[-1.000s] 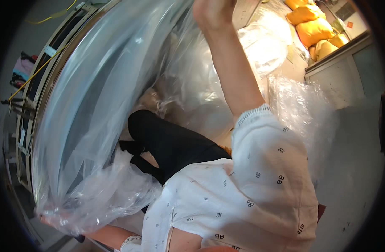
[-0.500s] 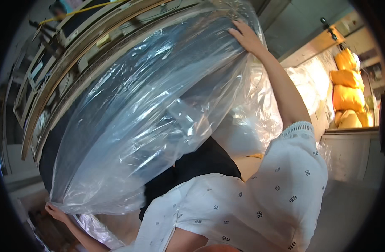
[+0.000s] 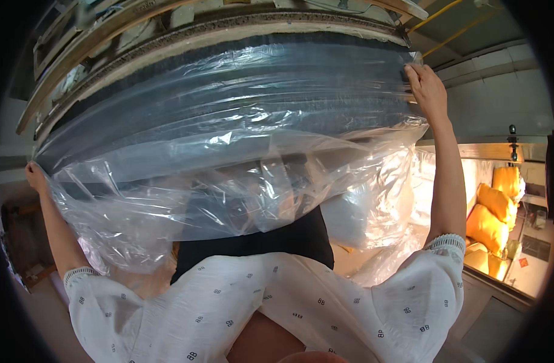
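Clutching left hand (image 3: 36,176): fists clear plastic sheet (image 3: 240,142)
Right hand (image 3: 429,92): grasps its opposite end
Wide arms: seemingly for tautness!

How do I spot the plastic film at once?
Find the long frame across the top. Just below, the transparent plastic film spans from left hand to right hand. Unlike the loose crumpled plastic at lower right, it's drawn out between both hands.

Worn on the person's head, the left wide fisheye camera looks down and forward from close above the white, short-sleeved, dark-printed cloth top (image 3: 198,302) across the clear, wrinkled plastic film (image 3: 240,139), the view's blackened margins probably hiding some surroundings.
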Demonstrator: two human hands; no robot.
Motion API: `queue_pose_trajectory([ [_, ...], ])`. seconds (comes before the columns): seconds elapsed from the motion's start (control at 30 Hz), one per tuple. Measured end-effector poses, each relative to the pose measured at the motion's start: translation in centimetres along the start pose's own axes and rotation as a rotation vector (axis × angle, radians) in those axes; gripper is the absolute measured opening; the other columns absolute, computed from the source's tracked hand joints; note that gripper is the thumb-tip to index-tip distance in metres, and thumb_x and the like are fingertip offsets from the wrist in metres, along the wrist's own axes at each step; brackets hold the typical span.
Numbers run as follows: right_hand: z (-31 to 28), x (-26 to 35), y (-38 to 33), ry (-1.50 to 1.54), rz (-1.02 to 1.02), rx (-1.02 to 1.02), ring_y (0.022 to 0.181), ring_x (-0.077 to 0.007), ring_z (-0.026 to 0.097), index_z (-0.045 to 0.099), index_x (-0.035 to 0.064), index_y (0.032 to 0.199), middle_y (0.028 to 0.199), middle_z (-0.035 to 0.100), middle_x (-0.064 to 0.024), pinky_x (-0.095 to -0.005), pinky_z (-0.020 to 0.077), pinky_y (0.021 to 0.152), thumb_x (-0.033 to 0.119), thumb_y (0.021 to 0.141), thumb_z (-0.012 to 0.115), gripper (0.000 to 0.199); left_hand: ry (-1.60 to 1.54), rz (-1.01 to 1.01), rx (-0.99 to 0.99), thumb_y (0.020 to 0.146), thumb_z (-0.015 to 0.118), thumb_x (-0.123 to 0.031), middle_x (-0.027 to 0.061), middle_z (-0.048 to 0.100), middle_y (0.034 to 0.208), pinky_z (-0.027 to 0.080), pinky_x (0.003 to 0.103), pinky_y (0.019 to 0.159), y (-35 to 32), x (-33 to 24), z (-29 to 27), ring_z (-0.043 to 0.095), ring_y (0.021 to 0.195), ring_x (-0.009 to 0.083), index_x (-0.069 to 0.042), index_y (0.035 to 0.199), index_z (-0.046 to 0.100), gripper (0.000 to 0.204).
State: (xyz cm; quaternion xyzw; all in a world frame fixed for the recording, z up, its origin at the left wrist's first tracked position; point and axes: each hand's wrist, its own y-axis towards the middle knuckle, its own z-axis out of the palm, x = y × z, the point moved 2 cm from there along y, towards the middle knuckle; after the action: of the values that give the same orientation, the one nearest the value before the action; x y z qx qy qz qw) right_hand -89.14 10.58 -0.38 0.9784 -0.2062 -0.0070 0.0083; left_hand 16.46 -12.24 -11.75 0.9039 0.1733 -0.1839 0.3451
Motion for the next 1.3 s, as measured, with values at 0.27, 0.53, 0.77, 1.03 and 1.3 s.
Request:
queue_pose_trajectory([
  [0.27, 10.4, -10.0, 8.5, 0.539, -0.242, -0.146, 0.123, -0.0291, 0.040, 0.047, 0.0077, 0.129, 0.132, 0.045, -0.0142, -0.0330, 0.0291, 0.102, 0.038, 0.094, 0.034, 0.048, 0.156, 0.063, -0.327, 0.087, 0.050, -0.034, 0.0134, 0.064, 0.098, 0.045, 0.038, 0.082, 1.7, 1.3, -4.0, 0.059, 0.093, 0.0278, -0.006, 0.101, 0.063, 0.034],
  [0.53, -0.8, 8.4, 3.4, 0.312, -0.650, -0.458, 0.092, -0.0190, 0.055, 0.056, 0.0062, 0.111, 0.100, 0.058, -0.0087, -0.0288, 0.0430, 0.082, 0.027, 0.094, 0.046, 0.029, -0.199, -0.130, -0.286, 0.083, 0.050, -0.026, 0.0201, 0.062, 0.087, 0.045, 0.043, 0.073, -7.2, -14.3, -0.7, 0.058, 0.086, 0.0361, -0.006, 0.091, 0.058, 0.023],
  [0.77, 1.5, 31.5, -24.1, 1.084, -0.818, 1.463, 0.091, -0.0174, 0.058, 0.054, -0.0017, 0.111, 0.101, 0.057, -0.0101, -0.0298, 0.0462, 0.080, 0.014, 0.087, 0.055, 0.028, -0.309, -0.121, -0.355, 0.081, 0.056, -0.026, 0.0170, 0.063, 0.080, 0.045, 0.041, 0.070, -6.4, -13.4, -1.4, 0.059, 0.078, 0.0346, -0.005, 0.084, 0.058, 0.022],
  [1.03, 16.6, 47.6, -25.0, 0.310, -0.793, 0.594, 0.105, -0.0293, 0.054, 0.048, -0.0034, 0.122, 0.117, 0.053, -0.0226, -0.0332, 0.0407, 0.088, 0.041, 0.087, 0.051, 0.056, -0.391, -0.226, -0.430, 0.081, 0.056, -0.027, 0.0180, 0.062, 0.080, 0.045, 0.041, 0.072, -5.5, -13.3, 1.3, 0.059, 0.080, 0.0343, -0.005, 0.083, 0.058, 0.022],
  [1.3, 7.8, 34.2, -22.6, 1.218, -0.690, 1.439, 0.096, -0.0163, 0.055, 0.057, -0.0028, 0.109, 0.103, 0.061, -0.0123, -0.0277, 0.0424, 0.081, 0.033, 0.082, 0.061, 0.045, -0.434, -0.231, -0.414, 0.084, 0.052, -0.022, 0.0177, 0.061, 0.082, 0.044, 0.042, 0.071, -8.2, -14.3, -0.6, 0.058, 0.080, 0.0357, -0.005, 0.086, 0.055, 0.017],
])
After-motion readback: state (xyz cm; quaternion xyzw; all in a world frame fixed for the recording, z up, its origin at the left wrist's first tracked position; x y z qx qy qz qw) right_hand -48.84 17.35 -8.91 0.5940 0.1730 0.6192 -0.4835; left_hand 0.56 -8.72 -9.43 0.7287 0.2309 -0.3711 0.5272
